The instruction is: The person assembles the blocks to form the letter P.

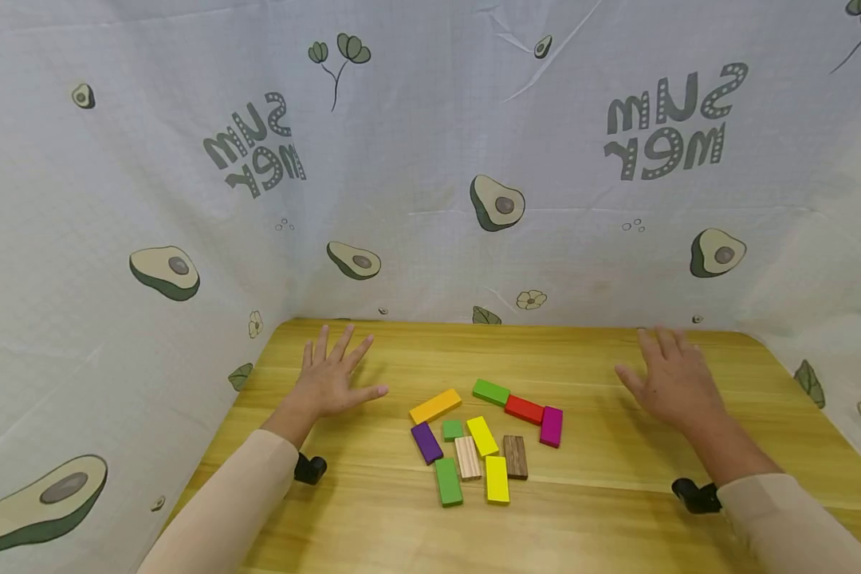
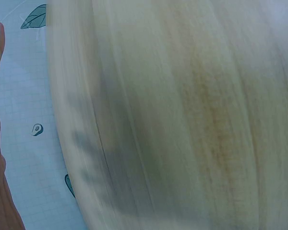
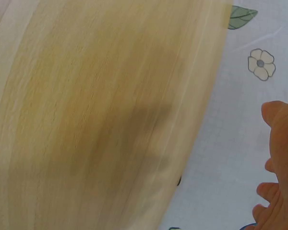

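My left hand [image 1: 330,384] hovers over the left part of the table with its fingers spread, holding nothing. On the right side my right hand [image 1: 674,383] is held above the wood, fingers extended and nothing in it. Between the hands lies a loose group of coloured wooden blocks. An orange block [image 1: 435,406] and a purple block [image 1: 426,443] are nearest the left hand. A magenta block [image 1: 551,426] is nearest the right hand, beside a red block [image 1: 524,410] and a green block [image 1: 491,392]. Yellow blocks, more green ones, a pale striped block [image 1: 468,458] and a dark brown block [image 1: 515,457] lie between.
The wooden table [image 1: 373,534] has a rounded far edge. A white cloth [image 1: 416,143] printed with avocados and flowers hangs behind it and along both sides. Black wrist mounts show below the left sleeve [image 1: 222,502] and the right sleeve [image 1: 796,518].
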The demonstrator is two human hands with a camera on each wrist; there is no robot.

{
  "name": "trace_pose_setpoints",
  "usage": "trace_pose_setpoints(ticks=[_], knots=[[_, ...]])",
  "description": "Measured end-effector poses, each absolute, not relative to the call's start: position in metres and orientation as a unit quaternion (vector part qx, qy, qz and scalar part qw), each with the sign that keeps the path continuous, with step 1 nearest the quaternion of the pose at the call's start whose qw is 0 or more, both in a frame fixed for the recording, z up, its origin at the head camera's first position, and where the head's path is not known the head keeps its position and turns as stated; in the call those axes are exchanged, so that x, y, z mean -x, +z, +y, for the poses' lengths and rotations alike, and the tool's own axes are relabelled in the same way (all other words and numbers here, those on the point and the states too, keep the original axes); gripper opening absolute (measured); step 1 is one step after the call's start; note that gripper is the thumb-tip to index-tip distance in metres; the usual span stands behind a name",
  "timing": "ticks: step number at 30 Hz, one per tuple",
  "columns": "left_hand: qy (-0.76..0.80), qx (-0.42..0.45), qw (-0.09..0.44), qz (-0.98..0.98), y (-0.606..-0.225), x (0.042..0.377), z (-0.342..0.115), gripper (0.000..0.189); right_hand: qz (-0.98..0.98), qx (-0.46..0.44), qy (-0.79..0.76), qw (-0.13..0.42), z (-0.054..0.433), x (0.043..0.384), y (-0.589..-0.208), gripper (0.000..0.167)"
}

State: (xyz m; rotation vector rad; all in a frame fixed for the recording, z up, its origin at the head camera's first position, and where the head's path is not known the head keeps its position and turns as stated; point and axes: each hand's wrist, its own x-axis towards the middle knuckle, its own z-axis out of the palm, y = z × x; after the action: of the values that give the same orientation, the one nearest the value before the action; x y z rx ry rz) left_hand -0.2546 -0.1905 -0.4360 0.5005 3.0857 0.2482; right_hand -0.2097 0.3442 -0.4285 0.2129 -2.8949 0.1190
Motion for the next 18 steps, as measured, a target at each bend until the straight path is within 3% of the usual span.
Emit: trace_pose_setpoints(ticks=[10,18], knots=[[0.087,-0.160,0.016,0.983,-0.439,0.253,-0.188,0.095,-0.990,-0.080,0.059,0.098,0.322,0.211,-0.432,0.075],[0.127,-0.163,0.014,0.978,-0.445,0.241,-0.171,0.091,-0.976,-0.117,0.165,0.083,0.250,0.191,-0.431,0.063]])
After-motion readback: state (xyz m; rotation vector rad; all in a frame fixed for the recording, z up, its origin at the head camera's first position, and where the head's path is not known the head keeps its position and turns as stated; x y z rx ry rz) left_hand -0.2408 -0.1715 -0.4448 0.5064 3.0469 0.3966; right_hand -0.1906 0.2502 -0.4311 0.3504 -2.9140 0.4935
